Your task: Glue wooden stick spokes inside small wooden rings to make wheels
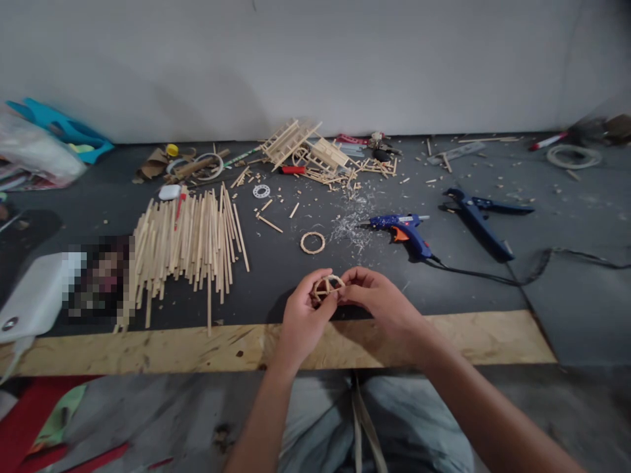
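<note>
Just above the table's front edge, my left hand is closed around the left side of a small wooden wheel with thin stick spokes inside its ring. The fingers of my right hand are pinched at the wheel's right rim; whether a small stick piece is also between them is hidden. A second wooden ring, without spokes, lies flat just beyond my hands. To its right rests a blue glue gun with an orange trigger and a lit red light, its nozzle pointing left among glue strings.
Many wooden sticks lie in a pile to the left, near a white power bank. A wooden cart model stands at the back among offcuts. Blue cutters lie at right, near the glue gun's black cord.
</note>
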The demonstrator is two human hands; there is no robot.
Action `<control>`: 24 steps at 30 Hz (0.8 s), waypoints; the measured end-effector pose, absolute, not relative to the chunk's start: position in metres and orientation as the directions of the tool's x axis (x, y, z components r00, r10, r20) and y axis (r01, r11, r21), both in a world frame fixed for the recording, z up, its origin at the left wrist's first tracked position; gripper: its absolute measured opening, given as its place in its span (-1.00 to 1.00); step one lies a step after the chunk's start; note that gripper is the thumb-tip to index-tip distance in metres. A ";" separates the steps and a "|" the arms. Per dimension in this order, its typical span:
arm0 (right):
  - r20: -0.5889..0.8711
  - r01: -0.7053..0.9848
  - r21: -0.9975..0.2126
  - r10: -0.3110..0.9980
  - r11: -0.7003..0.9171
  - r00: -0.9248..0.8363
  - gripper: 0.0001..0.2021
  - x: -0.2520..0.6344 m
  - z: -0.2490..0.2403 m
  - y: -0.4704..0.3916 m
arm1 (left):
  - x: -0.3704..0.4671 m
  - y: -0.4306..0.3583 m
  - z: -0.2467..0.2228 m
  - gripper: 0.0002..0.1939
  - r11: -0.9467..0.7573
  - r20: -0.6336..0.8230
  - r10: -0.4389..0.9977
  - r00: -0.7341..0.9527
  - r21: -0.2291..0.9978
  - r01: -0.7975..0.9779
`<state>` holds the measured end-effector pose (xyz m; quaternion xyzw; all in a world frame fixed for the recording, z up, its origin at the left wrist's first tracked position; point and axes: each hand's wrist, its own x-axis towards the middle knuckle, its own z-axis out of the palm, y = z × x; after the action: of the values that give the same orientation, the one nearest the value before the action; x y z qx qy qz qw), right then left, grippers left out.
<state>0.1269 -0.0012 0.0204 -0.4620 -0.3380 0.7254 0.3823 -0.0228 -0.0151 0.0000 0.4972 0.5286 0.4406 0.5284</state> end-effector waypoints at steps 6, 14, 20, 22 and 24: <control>-0.417 -0.281 -0.798 0.825 -0.533 -0.382 -0.88 0.132 0.024 0.000 | -0.025 -0.014 0.005 -0.63 0.172 -0.172 0.981 0.094 0.985 0.008; -0.373 -0.281 -0.806 0.815 -0.521 -0.444 -0.88 0.130 0.022 0.003 | -0.026 -0.014 0.012 -0.57 0.247 -0.238 0.967 0.091 0.964 -0.098; -0.267 -0.300 -0.865 0.875 -0.402 -0.403 -0.87 0.124 0.020 0.001 | -0.027 -0.012 0.013 -0.55 0.268 -0.258 0.961 0.097 0.957 -0.114; -0.250 -0.294 -0.880 0.891 -0.373 -0.380 -0.86 0.122 0.018 0.000 | -0.028 -0.012 0.013 -0.55 0.272 -0.261 0.960 0.103 0.956 -0.110; -0.247 -0.279 -0.895 0.908 -0.348 -0.339 -0.85 0.120 0.016 -0.001 | -0.028 -0.011 0.013 -0.55 0.276 -0.265 0.958 0.107 0.955 -0.109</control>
<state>0.1197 -0.0014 0.0162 -0.3992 -0.3937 0.7173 0.4136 -0.0282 -0.0108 0.0126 0.4172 0.5088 0.4332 0.6159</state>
